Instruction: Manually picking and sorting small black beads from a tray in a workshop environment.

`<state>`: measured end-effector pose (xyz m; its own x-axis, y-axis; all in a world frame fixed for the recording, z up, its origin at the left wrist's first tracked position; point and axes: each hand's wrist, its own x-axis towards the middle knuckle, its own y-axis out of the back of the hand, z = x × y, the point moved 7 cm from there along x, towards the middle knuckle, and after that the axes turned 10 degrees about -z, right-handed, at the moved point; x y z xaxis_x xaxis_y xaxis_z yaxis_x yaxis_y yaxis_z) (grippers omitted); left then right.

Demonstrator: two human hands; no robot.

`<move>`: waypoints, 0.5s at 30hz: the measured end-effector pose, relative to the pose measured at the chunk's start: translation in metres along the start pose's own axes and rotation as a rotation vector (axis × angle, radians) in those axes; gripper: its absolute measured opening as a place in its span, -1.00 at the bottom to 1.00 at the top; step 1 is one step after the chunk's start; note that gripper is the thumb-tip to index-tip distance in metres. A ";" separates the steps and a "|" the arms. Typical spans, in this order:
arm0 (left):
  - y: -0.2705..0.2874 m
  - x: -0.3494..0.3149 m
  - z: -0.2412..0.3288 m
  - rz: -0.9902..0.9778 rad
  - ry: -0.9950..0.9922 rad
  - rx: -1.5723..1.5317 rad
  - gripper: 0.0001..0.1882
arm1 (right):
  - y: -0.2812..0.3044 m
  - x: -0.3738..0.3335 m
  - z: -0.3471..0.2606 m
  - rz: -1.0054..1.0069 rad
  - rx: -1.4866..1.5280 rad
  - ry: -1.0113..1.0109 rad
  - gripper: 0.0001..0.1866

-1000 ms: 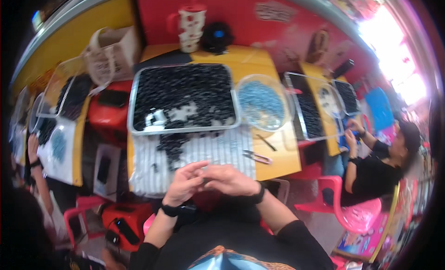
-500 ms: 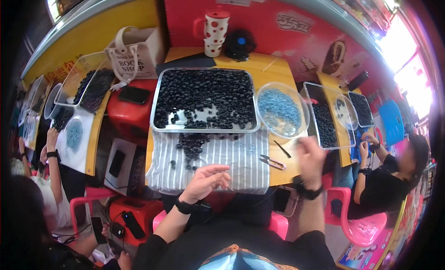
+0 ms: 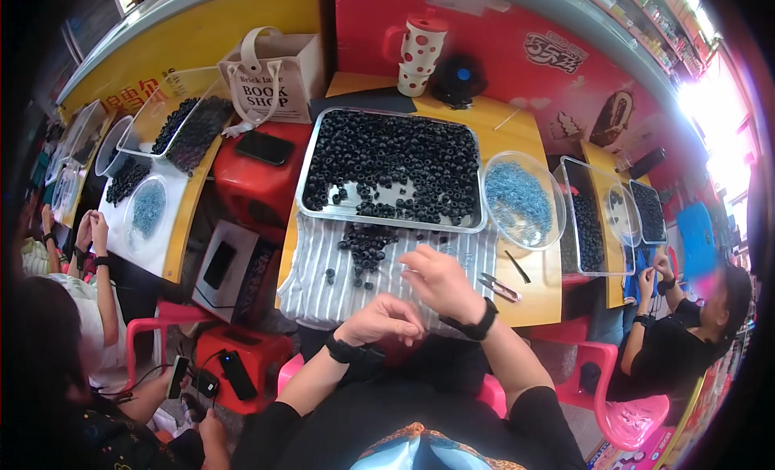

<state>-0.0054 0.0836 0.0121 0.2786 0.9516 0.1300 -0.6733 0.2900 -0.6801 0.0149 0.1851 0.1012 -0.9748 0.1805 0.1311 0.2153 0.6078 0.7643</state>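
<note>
My left hand is held low over the near edge of a grey-and-white striped cloth, thumb and fingers pressed together. Just above and right of it, my right hand has its fingers curled in a pinch over the cloth. Anything held in either hand is too small to make out. Beyond the hands stands a clear tray full of small black ring-shaped pieces. Some loose black pieces lie on the cloth. At the right, a round clear tub holds many small light-blue pieces.
Thread snips and dark tweezers lie right of the cloth. A dotted tumbler, black fan and canvas bag stand at the back. A phone rests on a red stool. People sit at both sides.
My right hand has swung left from beside the snips to the cloth, close to my left hand. My left hand's fingers have curled in. The whole view has shifted.
</note>
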 end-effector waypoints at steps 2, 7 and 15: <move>-0.001 0.001 -0.003 -0.015 0.015 -0.042 -0.92 | -0.020 0.019 0.001 -0.108 -0.074 0.008 -0.75; 0.001 0.003 -0.005 -0.028 -0.015 -0.070 -0.91 | -0.039 0.044 0.013 -0.236 -0.163 -0.089 -0.72; -0.001 0.003 0.000 -0.008 -0.028 -0.079 -0.91 | -0.015 0.008 0.033 -0.188 0.119 -0.180 -0.82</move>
<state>-0.0040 0.0858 0.0127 0.2640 0.9519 0.1553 -0.6143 0.2901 -0.7338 0.0055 0.2031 0.0705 -0.9744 0.1843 -0.1284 0.0476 0.7281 0.6838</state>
